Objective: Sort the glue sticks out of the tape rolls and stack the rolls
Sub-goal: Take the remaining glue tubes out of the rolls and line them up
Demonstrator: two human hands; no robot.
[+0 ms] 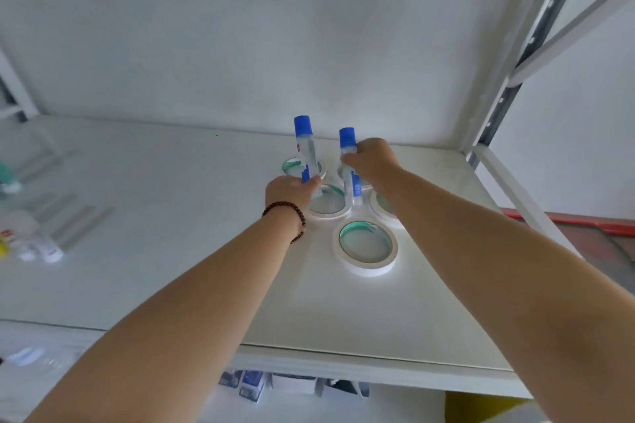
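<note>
Nearest tape roll (366, 247) lies flat, untouched. Left hand (290, 191) grasps one upright glue stick (305, 148) low; right hand (372, 160) clasps another glue stick (349, 165) mid-body.

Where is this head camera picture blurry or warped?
Head view: the clutter at the left edge is smeared beyond telling; the blue-capped glue sticks and white tape rolls at centre are fairly sharp; wide-angle distortion stretches both forearms and tilts the metal shelf post.
</note>
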